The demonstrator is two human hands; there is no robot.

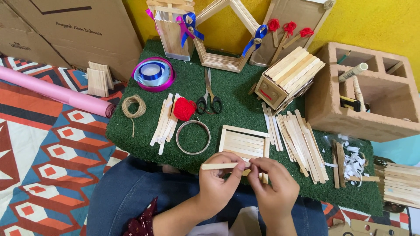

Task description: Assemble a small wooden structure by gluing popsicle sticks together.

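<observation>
near front edge of the green mat [227, 94]: we hold a wooden stick [220, 166] level
left hand [217, 181]: our fingers pinch the stick's right part
right hand [273, 188]: fingers pressed together, pinching at the stick's right end
just behind: stick frame [244, 142] lying flat
left of frame: metal ring [193, 137], red yarn ball [184, 109], scissors [208, 98]

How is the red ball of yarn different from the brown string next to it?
The red yarn is a puffy, solid bright red ball, while the brown string is a flat tan coil with a hole in the middle. The brown string has a loose tail hanging down; the red yarn shows none. Both lie on the green mat, untouched.
</observation>
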